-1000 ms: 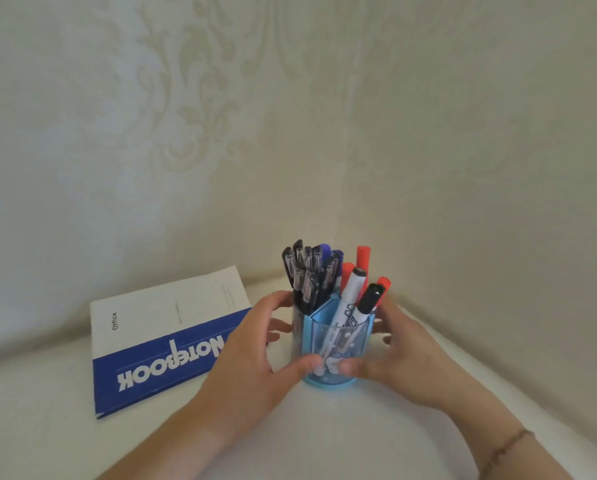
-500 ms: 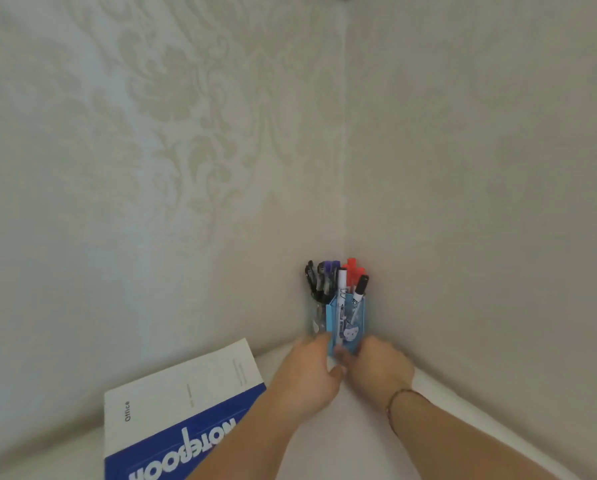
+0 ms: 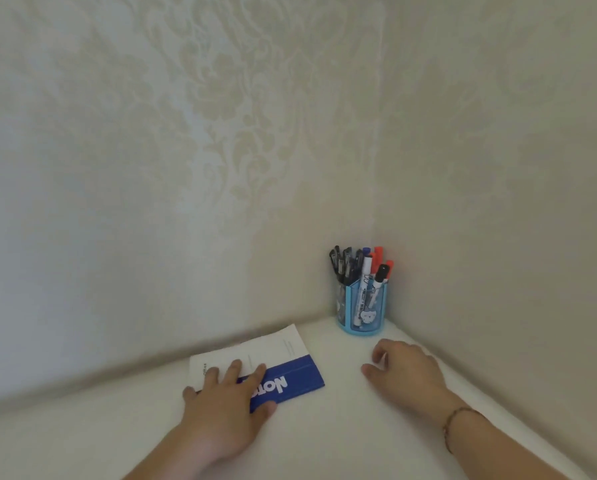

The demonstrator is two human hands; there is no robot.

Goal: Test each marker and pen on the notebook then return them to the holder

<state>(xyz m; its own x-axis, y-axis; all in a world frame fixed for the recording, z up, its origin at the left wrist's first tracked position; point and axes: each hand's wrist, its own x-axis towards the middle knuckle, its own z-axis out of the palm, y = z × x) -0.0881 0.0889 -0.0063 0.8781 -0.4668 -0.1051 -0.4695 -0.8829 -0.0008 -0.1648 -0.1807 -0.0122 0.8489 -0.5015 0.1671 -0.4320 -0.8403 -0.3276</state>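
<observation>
The left hand (image 3: pixel 229 398) hides part of the notebook (image 3: pixel 283 362) cover's printed word.

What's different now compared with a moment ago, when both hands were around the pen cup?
Both hands let go of the translucent blue pen holder, now standing in the wall corner. The left hand moved onto the blue-and-white notebook and rests flat on it; the right hand drew back, empty. The pens and markers stay in the holder, the notebook closed.
</observation>
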